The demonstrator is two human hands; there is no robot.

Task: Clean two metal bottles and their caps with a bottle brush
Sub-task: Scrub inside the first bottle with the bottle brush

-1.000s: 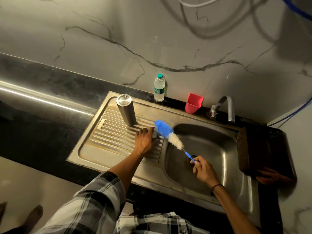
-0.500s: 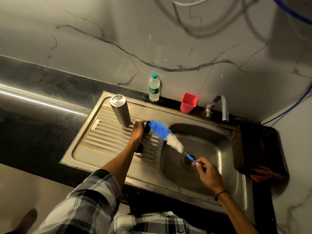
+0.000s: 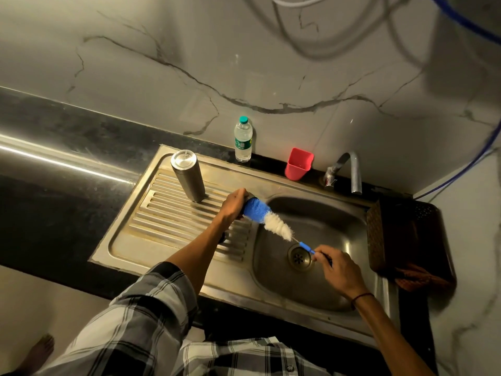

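The left hand (image 3: 235,206) gripped a small dark bottle cap (image 3: 249,197), mostly hidden, just left of the steel sink basin (image 3: 339,267); the right hand (image 3: 337,267) pinched the blue-and-white bottle brush (image 3: 267,217) by its handle; short twisting strokes would probably scrub it best; the upright metal bottle (image 3: 188,175) stood farther left of the basin.

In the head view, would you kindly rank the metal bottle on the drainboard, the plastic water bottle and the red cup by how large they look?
1. metal bottle, largest.
2. plastic water bottle, slimmer, a little shorter; it stands farther back, so the gap is unsure.
3. red cup, smallest.
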